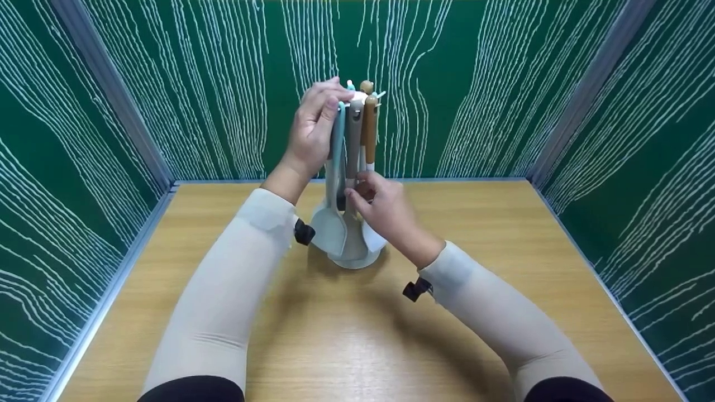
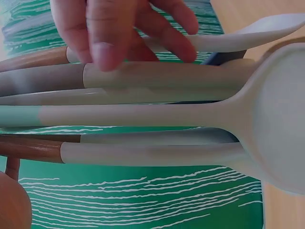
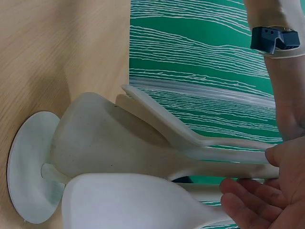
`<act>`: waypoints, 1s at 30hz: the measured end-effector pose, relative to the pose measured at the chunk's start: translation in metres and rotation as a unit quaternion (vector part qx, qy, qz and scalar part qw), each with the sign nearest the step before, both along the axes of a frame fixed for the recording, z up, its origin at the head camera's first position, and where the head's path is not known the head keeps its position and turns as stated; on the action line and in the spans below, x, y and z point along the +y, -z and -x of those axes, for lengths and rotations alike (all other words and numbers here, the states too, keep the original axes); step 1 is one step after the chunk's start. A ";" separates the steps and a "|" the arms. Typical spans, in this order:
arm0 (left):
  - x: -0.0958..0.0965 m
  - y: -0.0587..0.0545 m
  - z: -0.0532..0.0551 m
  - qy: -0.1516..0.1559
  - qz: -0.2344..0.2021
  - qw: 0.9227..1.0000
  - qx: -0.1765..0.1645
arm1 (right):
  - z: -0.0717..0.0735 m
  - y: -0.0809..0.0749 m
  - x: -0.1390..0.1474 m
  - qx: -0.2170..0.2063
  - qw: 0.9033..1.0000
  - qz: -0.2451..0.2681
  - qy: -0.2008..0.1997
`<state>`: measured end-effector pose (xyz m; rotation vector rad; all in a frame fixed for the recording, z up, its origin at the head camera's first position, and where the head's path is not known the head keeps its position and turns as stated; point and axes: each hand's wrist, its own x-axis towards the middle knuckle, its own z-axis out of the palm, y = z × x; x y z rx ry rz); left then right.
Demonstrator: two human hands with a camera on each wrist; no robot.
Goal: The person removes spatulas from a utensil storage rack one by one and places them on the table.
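A utensil stand with a round pale base [image 3: 28,176] stands upright on the table, hung with several kitchen utensils. My left hand [image 1: 315,120] grips the stand's top, fingers over it and thumb beside a mint handle. My right hand [image 1: 388,206] pinches the shaft of a taupe-handled spatula [image 1: 354,231] between thumb and fingers, just below its handle. That spatula's wide blade [image 3: 107,138] hangs at the front, close over the base. Left of it hangs the mint-handled utensil [image 1: 328,231] with a broad pale head; right of it hangs a white-headed utensil [image 3: 133,202] with a brown handle.
The wooden table [image 1: 346,346] reaches forward to green panels [image 1: 447,72] with wavy white lines. Grey frame posts [image 1: 114,84] stand at the corners. A small black camera is strapped to each wrist.
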<state>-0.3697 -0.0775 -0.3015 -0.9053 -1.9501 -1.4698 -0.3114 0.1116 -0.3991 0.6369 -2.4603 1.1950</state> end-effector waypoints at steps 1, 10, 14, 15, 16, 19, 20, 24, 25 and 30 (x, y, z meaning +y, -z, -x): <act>0.000 0.001 0.000 -0.003 0.001 1.000 0.001 | 0.001 0.001 -0.001 -0.001 1.000 0.000 0.000; -0.002 0.003 0.000 -0.014 0.012 1.000 0.001 | 0.007 0.006 -0.003 0.018 1.000 -0.012 0.008; -0.001 0.002 0.000 -0.011 0.012 1.000 0.001 | 0.008 0.006 -0.002 0.019 1.000 -0.008 0.008; -0.001 0.002 0.000 -0.010 0.012 1.000 0.001 | 0.009 0.006 -0.002 0.020 1.000 -0.007 0.008; -0.001 0.002 0.000 -0.009 0.012 1.000 0.001 | 0.009 0.005 -0.002 0.022 1.000 -0.008 0.008; -0.001 0.002 -0.001 -0.005 0.009 1.000 0.001 | 0.009 0.004 -0.001 0.025 1.000 -0.009 0.006; -0.001 0.002 -0.001 -0.005 0.009 1.000 0.002 | 0.009 0.004 -0.001 0.026 1.000 -0.009 0.005; -0.002 0.002 -0.001 -0.003 0.006 1.000 0.002 | 0.008 0.002 -0.001 0.028 1.000 -0.005 0.001; -0.002 0.002 -0.001 -0.003 0.007 1.000 0.002 | 0.008 0.002 -0.001 0.029 1.000 -0.004 0.000; -0.002 0.001 -0.001 -0.007 0.016 1.000 -0.001 | 0.007 0.000 -0.001 0.042 0.999 0.000 -0.001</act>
